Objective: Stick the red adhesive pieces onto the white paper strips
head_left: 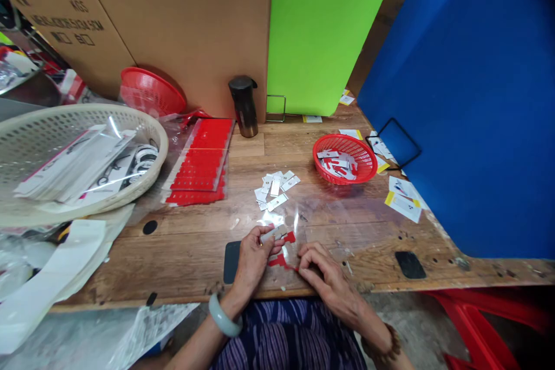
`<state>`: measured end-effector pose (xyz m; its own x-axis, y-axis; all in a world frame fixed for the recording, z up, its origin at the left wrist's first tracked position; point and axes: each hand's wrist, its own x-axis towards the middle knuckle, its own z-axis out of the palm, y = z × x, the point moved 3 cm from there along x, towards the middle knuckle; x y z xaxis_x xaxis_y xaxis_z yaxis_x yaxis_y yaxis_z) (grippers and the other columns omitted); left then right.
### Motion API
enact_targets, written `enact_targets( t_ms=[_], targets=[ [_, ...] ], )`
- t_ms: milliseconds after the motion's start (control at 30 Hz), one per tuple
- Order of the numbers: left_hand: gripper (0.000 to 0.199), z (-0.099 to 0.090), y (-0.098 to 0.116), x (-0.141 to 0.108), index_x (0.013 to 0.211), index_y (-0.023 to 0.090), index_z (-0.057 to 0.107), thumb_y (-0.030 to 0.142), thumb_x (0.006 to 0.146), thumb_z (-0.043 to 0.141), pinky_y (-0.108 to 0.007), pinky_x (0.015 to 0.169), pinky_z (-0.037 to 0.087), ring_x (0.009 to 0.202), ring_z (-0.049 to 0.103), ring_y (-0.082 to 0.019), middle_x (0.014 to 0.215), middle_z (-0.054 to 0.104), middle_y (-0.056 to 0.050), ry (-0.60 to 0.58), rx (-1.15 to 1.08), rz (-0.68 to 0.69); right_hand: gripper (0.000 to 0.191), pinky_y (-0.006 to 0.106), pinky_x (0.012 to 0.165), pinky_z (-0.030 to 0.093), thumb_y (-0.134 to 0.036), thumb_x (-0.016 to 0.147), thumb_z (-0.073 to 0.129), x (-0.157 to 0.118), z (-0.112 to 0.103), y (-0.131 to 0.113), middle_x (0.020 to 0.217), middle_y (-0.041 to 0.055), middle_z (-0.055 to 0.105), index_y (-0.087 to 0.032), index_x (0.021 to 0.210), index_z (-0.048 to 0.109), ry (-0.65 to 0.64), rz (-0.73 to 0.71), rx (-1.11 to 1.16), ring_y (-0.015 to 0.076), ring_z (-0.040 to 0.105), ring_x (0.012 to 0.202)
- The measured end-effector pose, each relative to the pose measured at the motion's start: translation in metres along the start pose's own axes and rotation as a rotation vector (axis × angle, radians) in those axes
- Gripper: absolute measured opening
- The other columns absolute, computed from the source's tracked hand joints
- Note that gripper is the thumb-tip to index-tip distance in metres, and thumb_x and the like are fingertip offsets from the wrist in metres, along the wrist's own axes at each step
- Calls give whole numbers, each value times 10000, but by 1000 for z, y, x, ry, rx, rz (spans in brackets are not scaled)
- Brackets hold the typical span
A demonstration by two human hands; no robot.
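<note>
My left hand (255, 257) holds a small flat silver-white rectangular plate (274, 235) between thumb and fingers, above the table's front edge. Under and beside its fingers are red cut-out pieces (277, 260) on a clear plastic sheet. My right hand (323, 272) is closed, fingers curled, with its fingertips on the thin end of a red strip (291, 267). Beyond the hands lies a loose pile of similar small white plates (276, 186), each marked with a small dot or hole. A red plastic basket (346, 181) to the right contains more white plates with red parts.
Stacked red cut sheets (203, 153) lie left of the pile. A dark tumbler (245, 110) stands behind. The large cream basket (160, 144) at left holds bagged printed cards. Cardboard, green and blue panels wall the back and right. Printed cards (403, 199) lie at right.
</note>
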<state>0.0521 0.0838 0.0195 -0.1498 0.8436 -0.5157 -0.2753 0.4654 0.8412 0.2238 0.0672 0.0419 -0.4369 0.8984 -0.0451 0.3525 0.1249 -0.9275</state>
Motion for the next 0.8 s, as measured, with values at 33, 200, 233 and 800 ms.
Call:
enact_targets(
  t_ms=[33, 200, 233, 800],
  targets=[
    [256, -1, 0, 1, 959, 123, 585, 187, 730, 677, -262, 699, 549, 761, 708, -189, 781, 719, -62, -6, -13, -1, 121, 305, 866, 395, -214, 878, 463, -1, -2, 0, 956, 42, 550, -207, 765, 507, -15, 10, 33, 182, 518, 956],
    [321, -5, 2, 1, 979, 111, 553, 131, 700, 711, -222, 676, 552, 705, 707, -165, 796, 725, -101, -76, -128, -119, 87, 290, 796, 414, -288, 832, 542, 1, -10, -2, 876, 23, 572, -208, 814, 515, 88, 117, 188, 172, 543, 853],
    [328, -4, 4, -1, 988, 110, 545, 105, 700, 703, -219, 679, 553, 696, 706, -159, 802, 727, -109, -99, -149, -149, 109, 284, 755, 418, -301, 817, 564, 4, -11, -3, 816, 10, 567, -207, 792, 516, 137, 145, 201, 165, 540, 795],
    [358, -1, 36, -36, 1007, 82, 547, -34, 679, 630, -204, 677, 562, 682, 703, -157, 797, 718, -109, -186, -241, -259, 81, 225, 612, 393, -147, 796, 522, 41, 1, -43, 688, -33, 550, -197, 731, 527, 217, 18, 17, 117, 520, 650]
  ],
)
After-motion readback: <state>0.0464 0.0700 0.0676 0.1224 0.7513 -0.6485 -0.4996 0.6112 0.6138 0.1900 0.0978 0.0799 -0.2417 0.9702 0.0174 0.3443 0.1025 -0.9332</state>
